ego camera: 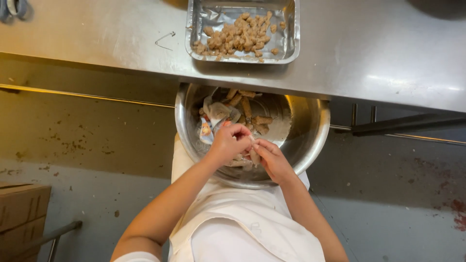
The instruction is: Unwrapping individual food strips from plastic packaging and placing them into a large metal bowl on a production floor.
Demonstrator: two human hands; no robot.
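Note:
My left hand point(229, 143) and my right hand point(271, 159) meet over a large steel bowl point(308, 127) that rests against my white apron. Both hands pinch a small pale wrapped piece point(254, 154) between their fingertips. Inside the bowl lie several brown sausage-like sticks point(252, 116) and a heap of torn wrappers point(216, 116). On the steel counter point(369, 48) beyond the bowl stands a foil tray point(290, 34) holding several brown chunks point(240, 34).
A bent wire clip point(165, 40) lies on the counter left of the tray. A cardboard box point(22, 213) stands on the grey stained floor at lower left, with a metal bar point(53, 235) beside it. Rails run under the counter.

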